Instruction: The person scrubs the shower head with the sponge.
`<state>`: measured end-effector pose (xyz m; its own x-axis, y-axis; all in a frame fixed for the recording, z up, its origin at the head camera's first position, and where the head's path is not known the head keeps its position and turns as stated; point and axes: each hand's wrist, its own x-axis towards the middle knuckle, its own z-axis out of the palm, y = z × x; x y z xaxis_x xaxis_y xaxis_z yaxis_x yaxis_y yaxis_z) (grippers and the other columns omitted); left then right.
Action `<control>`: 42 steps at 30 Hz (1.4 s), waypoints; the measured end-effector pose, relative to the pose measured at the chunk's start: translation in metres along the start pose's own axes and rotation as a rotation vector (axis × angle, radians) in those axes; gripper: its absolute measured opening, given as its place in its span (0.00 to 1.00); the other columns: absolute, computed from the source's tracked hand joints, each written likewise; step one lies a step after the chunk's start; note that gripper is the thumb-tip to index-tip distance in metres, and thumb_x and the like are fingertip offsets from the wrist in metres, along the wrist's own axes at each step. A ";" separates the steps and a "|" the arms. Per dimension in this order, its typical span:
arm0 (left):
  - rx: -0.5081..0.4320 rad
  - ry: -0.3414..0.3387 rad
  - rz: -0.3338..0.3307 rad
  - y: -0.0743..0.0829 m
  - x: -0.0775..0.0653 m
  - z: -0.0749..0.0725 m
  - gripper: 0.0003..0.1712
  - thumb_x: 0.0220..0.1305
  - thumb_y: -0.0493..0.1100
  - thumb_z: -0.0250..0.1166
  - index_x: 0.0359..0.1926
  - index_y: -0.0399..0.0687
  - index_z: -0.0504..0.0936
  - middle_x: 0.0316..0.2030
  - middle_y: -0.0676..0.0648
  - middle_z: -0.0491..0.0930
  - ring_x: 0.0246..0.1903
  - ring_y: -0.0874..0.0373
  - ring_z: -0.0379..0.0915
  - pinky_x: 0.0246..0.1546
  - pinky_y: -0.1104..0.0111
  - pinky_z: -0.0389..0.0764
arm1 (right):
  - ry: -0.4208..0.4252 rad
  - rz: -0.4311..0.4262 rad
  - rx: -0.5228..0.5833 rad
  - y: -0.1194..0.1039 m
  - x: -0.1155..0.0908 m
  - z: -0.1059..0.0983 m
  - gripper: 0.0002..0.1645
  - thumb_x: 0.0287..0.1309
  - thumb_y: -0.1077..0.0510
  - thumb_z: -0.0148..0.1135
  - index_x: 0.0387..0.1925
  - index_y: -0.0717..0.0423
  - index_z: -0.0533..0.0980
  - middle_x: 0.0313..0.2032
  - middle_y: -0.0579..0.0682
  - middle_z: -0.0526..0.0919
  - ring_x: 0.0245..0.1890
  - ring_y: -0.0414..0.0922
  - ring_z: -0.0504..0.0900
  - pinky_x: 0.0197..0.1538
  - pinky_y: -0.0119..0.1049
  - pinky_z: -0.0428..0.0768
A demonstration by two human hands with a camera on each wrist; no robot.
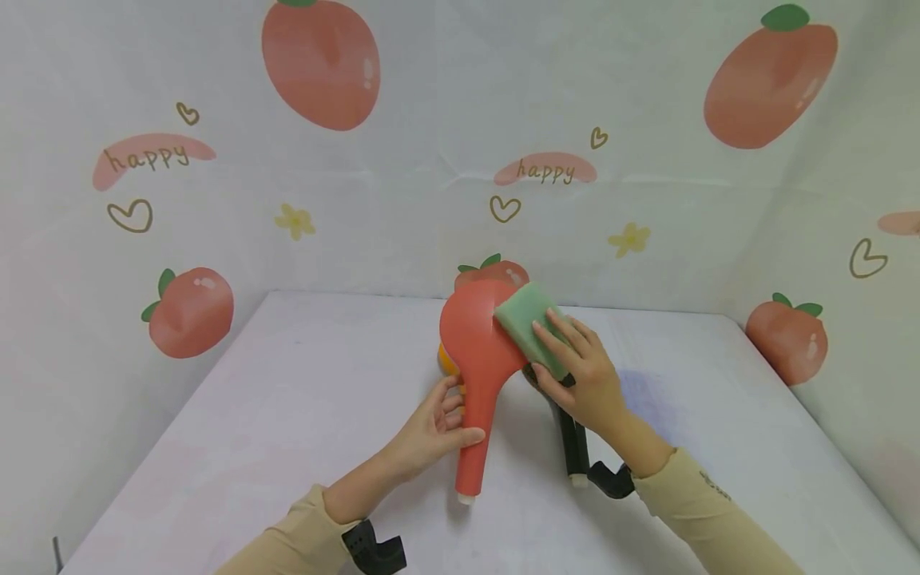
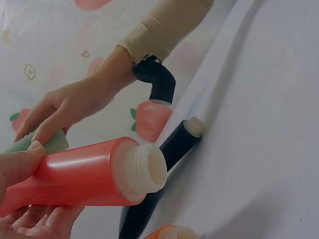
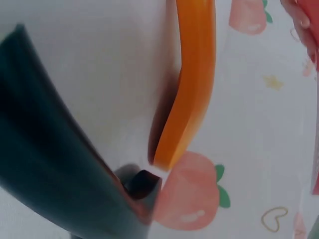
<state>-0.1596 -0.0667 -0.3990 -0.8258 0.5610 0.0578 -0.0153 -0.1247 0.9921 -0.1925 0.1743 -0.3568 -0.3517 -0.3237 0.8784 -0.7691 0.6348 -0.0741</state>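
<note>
My left hand (image 1: 435, 430) grips the handle of a red handheld shower head (image 1: 477, 343), thumb across the front and fingers behind. The shower head stands raised above the table, round head up and slightly tilted. Its white threaded end (image 2: 152, 168) points at the left wrist camera. In my right hand (image 1: 593, 382) is a green sponge (image 1: 528, 316), held against the right side of the red head. The face of the red head turned away from the head camera is hidden there.
Behind the hands lie a black shower head (image 1: 573, 447) and an orange one (image 3: 197, 74), largely covered by the red one in the head view. A fruit-printed cloth (image 1: 402, 200) hangs behind the white table (image 1: 287, 383). Black wrist mounts (image 1: 375, 549) sit on both wrists.
</note>
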 end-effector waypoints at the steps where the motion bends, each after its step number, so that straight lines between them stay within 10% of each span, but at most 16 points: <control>1: 0.000 -0.003 -0.003 0.001 -0.001 0.000 0.42 0.58 0.36 0.64 0.67 0.45 0.48 0.59 0.38 0.67 0.52 0.56 0.74 0.51 0.68 0.79 | 0.016 0.033 0.000 0.002 0.000 0.000 0.27 0.65 0.45 0.49 0.52 0.61 0.76 0.54 0.63 0.77 0.50 0.62 0.73 0.52 0.53 0.73; 6: 0.000 -0.020 -0.003 0.006 -0.003 0.003 0.43 0.59 0.37 0.65 0.67 0.46 0.48 0.59 0.38 0.67 0.51 0.57 0.74 0.51 0.67 0.79 | 0.053 0.120 0.020 0.007 -0.001 0.001 0.26 0.63 0.45 0.51 0.52 0.60 0.76 0.54 0.62 0.77 0.50 0.61 0.74 0.51 0.50 0.72; 19: 0.029 -0.013 0.021 0.003 -0.002 0.005 0.42 0.58 0.37 0.64 0.67 0.45 0.48 0.58 0.36 0.67 0.49 0.57 0.75 0.49 0.67 0.79 | -0.152 -0.142 0.033 -0.014 0.005 0.004 0.25 0.64 0.47 0.46 0.56 0.53 0.74 0.59 0.57 0.74 0.57 0.61 0.69 0.59 0.51 0.70; 33: 0.057 -0.003 -0.007 0.002 -0.003 0.003 0.43 0.58 0.38 0.65 0.67 0.49 0.48 0.59 0.38 0.67 0.51 0.56 0.74 0.52 0.65 0.79 | 0.033 0.153 0.036 0.009 0.006 -0.002 0.26 0.63 0.46 0.54 0.54 0.60 0.75 0.55 0.63 0.76 0.52 0.62 0.72 0.55 0.52 0.69; 42: 0.083 -0.002 0.004 0.003 -0.003 0.006 0.43 0.59 0.37 0.64 0.68 0.47 0.48 0.58 0.37 0.68 0.49 0.58 0.75 0.52 0.65 0.79 | -0.049 0.056 0.034 0.000 0.008 0.001 0.27 0.66 0.44 0.49 0.56 0.58 0.74 0.57 0.61 0.76 0.55 0.63 0.70 0.56 0.54 0.70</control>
<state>-0.1540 -0.0636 -0.3959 -0.8244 0.5627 0.0617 0.0346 -0.0587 0.9977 -0.1958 0.1712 -0.3502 -0.4197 -0.3233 0.8481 -0.7652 0.6287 -0.1390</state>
